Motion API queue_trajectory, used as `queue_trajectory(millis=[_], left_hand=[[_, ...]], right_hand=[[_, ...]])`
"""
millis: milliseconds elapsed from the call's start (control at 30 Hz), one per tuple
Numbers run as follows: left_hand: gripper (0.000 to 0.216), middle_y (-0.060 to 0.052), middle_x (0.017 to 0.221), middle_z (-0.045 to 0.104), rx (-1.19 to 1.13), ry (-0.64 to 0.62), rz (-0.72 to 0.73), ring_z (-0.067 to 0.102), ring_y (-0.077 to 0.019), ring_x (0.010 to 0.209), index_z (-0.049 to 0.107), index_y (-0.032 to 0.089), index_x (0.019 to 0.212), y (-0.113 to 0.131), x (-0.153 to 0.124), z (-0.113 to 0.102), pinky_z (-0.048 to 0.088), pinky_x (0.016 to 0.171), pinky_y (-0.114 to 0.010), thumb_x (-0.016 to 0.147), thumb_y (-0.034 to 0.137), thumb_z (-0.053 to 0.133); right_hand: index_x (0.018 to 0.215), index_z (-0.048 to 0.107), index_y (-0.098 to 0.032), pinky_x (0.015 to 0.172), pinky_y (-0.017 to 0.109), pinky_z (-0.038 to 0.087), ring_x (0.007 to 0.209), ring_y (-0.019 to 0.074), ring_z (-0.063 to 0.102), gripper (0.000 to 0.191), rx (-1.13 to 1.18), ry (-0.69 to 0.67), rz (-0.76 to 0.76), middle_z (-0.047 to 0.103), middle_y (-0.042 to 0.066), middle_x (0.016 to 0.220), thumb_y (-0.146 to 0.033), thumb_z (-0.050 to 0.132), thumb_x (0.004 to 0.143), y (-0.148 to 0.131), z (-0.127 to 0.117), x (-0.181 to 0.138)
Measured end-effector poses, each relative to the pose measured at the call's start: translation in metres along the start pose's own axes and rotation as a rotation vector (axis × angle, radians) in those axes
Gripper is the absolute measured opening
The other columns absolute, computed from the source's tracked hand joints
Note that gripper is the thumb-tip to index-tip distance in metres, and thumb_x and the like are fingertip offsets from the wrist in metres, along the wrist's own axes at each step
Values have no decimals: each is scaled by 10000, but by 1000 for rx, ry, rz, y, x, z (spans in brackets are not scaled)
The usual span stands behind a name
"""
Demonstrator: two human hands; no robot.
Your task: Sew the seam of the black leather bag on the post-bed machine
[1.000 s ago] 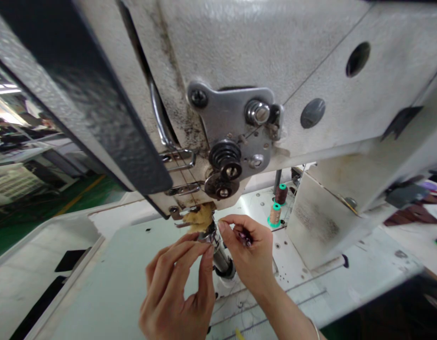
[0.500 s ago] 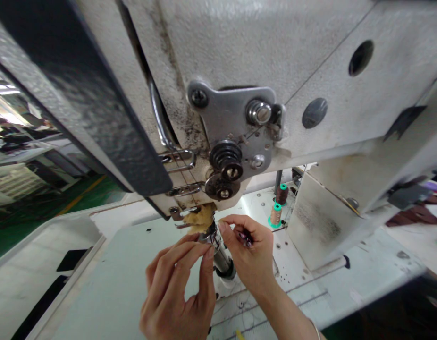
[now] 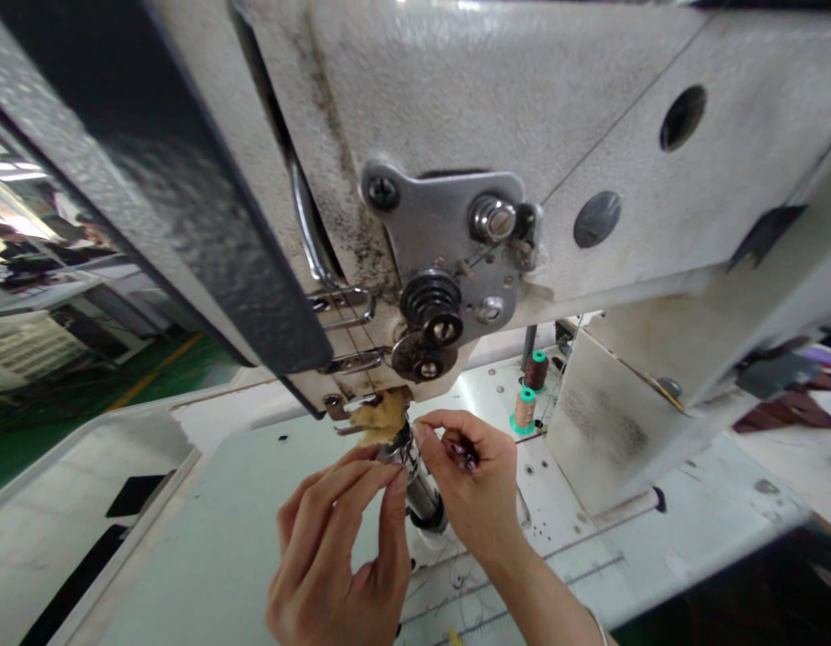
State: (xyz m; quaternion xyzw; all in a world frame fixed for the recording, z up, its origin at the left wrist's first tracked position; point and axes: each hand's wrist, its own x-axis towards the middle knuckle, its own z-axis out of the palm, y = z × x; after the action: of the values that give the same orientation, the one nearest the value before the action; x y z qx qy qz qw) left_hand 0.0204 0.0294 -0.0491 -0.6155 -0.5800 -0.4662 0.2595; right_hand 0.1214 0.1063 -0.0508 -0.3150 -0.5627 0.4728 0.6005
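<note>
My left hand is closed in a pinch of thumb and forefinger just below the needle area of an industrial sewing machine. What lies in the pinch is too small to make out. My right hand pinches thumb and forefinger right beside the needle area, and a small dark purple shiny object is tucked in its curled fingers. A yellowish-brown fuzzy pad is fixed at the machine's lower head, above both hands. Between them, a metal post rises from the bed.
Two thread spools, one dark brown and one tan, stand behind my right hand. Thread guides and a tension disc sit on the machine head. A ruler scale marks the pale table. Dark reddish-brown pieces lie far right.
Both hands hold nearly the same places and pinches. My right hand has shifted very slightly left, and the view has moved a little.
</note>
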Motion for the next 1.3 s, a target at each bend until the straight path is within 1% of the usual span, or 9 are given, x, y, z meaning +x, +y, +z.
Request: queue_trajectory(millis=[133,500,733,833,933,1000,1067,1167,1300], left_hand=[[325,-72,1033,726,-2,-1,-7,691,-205,977,699,180,1018,0,1,1,523,895,-383,735,37,768],[317,-70,1015,729,6,-3,4,694,-200,962,697,177,1017,0,3,2,519,893,-388,740,38,765],[344,-63,987,737,-29,2,81,701,-195,950,705,178,1015,0,5,-2,529,889,-372,721,12,769],[301,-56,1005,732,-56,-12,112,700,-196,966,709,206,1032,2,7,-2,544,872,-343,758,95,766],[218,-62,1009,721,-78,-37,28,698,-219,981,709,221,1021,5,13,3,553,867,-352,824,309,735],[276,-72,1006,714,-91,-49,-43,692,-231,989,708,216,1017,4,19,8,554,868,-362,838,425,704],[327,-74,991,709,-110,-59,-101,687,-234,984,706,213,1013,1,25,11,556,863,-361,839,489,680],[339,-65,951,703,-137,-81,-176,682,-220,944,705,208,995,-7,32,11,560,832,-340,842,508,664],[228,-36,898,689,-178,-157,-261,667,-169,844,701,203,933,-21,34,8,554,754,-274,876,419,652]], right_hand=[[801,728,-157,457,199,284,493,65,336,104,-9,-10,-2,432,-64,546,-226,668,850,-1,-1,0],[805,733,-166,471,193,337,504,70,394,105,-32,-23,-9,512,-48,575,-230,666,855,-2,0,2],[820,751,-184,531,194,386,552,77,457,78,-79,-19,-59,581,-35,629,-202,682,853,-4,-1,2],[823,751,-183,539,203,395,559,85,468,78,-95,-21,-59,601,-28,638,-205,683,856,-4,-1,2],[834,751,-188,537,211,397,564,92,477,80,-89,-18,-63,617,-21,651,-210,678,858,-2,0,1],[826,750,-188,527,211,387,555,91,469,82,-93,-11,-78,607,-23,642,-209,676,855,-2,0,1],[808,747,-183,509,207,366,535,85,446,83,-112,-4,-86,577,-31,614,-202,676,847,-3,1,1],[781,742,-175,492,204,342,511,77,415,82,-129,10,-84,536,-43,579,-178,675,829,-6,1,2],[778,742,-177,503,205,348,523,80,420,90,-139,18,-90,545,-37,592,-174,670,833,-7,1,2]])
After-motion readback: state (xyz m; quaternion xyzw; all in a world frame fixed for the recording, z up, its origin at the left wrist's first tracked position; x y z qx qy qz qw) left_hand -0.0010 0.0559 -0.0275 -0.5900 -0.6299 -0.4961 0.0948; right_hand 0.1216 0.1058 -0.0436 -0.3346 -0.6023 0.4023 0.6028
